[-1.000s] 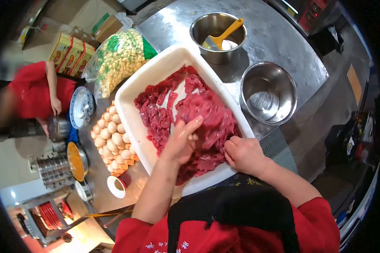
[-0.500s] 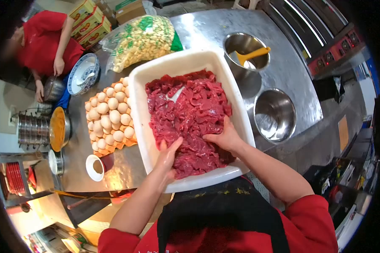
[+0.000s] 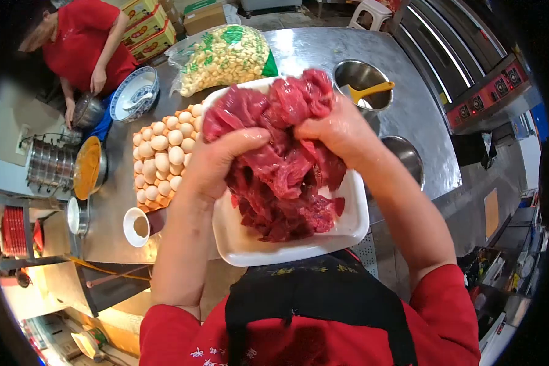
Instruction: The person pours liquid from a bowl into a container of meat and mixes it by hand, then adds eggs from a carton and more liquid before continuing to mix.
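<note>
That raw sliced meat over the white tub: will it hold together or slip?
Likely floppy: raw meat drapes below the left hand and right hand. Probably slippery; it looks wet, glossy. Loose strips may drop into the white tub.

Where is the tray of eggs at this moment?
In the head view, the egg tray lies on the steel table left of the white tub, between the garlic bag and a small white cup.

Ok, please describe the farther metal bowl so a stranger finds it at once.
On the steel counter, look right of the white tray. The farther bowl sits behind the nearer bowl, and only it holds a yellow-handled tool.
</note>
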Demonstrator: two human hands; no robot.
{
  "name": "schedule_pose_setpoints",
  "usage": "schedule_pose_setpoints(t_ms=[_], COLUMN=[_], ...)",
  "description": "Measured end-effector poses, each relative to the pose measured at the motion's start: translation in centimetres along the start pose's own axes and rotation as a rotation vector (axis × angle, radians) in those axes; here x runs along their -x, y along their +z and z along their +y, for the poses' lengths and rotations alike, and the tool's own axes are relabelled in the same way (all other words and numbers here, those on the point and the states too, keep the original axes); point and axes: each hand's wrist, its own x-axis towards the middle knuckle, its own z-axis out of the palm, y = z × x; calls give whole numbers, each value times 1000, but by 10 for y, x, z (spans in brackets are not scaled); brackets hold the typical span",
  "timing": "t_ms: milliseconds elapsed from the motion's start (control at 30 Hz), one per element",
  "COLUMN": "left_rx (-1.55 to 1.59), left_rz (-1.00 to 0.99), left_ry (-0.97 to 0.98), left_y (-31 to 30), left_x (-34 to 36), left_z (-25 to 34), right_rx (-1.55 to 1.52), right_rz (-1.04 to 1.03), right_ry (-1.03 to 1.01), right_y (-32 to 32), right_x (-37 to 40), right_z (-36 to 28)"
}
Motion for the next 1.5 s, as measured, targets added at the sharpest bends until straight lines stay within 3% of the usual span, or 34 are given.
schedule_pose_setpoints(t_ms=[133, 233, 267, 333, 400, 467, 500, 533, 567, 600, 633, 667, 700, 733, 800, 833, 867, 933, 1067, 1167, 1200, 1267, 1333, 1367, 1400, 1467, 1500], left_rx=[-56, -158, -201, -390, -1256, -917, -447, -437, -187, 66, 53, 55, 273, 488, 483, 477, 468, 363, 1, -157, -218, -309, -580, -665, -852, -1292, -1289], left_rz=[102, 73, 2, -15, -95, 31, 215, 219, 328, 432, 458, 462, 389, 308, 305, 306, 302, 136, 52, 45, 42, 105, 101, 104, -104, -348, -349], left_ry=[119, 201, 141, -11, 269, -59, -269, -270, -411, -542, -631, -619, -657, -687, -609, -564, -569, -389, -53, 160, 241, 329, 488, 159, 190, 288, 292], left_y=[13, 15, 8, -7, -34, -53, -48, -40, -30, -23, -24, -29, -34, -36, -23, -18, -17, -18, -2, 7, 8, 12, 5, -9, -15, -34, -41], left_x=[8, 11, 15, 30, 39, 76, 81, 80, 76, 70, 60, 47, 33, 23, 9, 4, 0, -2, 1, 13, 15, 22, 26, 32, 32, 47, 48], left_z=[26, 19, 8, -32, -87, -124, -124, -121, -117, -116, -127, -143, -160, -165, -148, -136, -123, -91, -26, 4, 8, 2, -23, -42, -56, -78, -84], right_rx=[108, 236, 239, 199, 900, 725, 730, 297, -151, -144, -163, -188, -224, -225, -733, -705, -566, -488, -257, 652, 651, 651, 552, 520, 487, 906, 1033], right_rz=[161, 166, 165, -122, -369, -193, -197, -69, 67, 65, 176, 289, 283, 279, -28, 9, 2, -60, -10, 176, 181, 268, 225, 151, 80, -421, -686], right_ry=[-336, -384, -376, 141, -420, 207, 215, 502, 763, 759, 795, 827, 893, 881, 861, 818, 722, 621, 55, -321, -320, -534, -436, -516, -596, -419, -192], right_y=[-2, 0, 1, 3, -19, -22, -20, -16, -10, -3, 5, 15, 27, 36, 44, 43, 39, 27, 20, 7, 6, 7, 12, 15, 18, -12, -19], right_x=[-15, -7, 0, 23, 35, 84, 84, 83, 81, 76, 67, 59, 49, 44, 30, 26, 18, 15, 0, -10, -8, -4, 6, 7, 8, 31, 39], right_z=[-22, -26, -23, -13, 94, 113, 112, 108, 106, 124, 158, 175, 161, 160, 157, 147, 133, 90, 31, 3, -4, -12, 0, 27, 55, 110, 103])
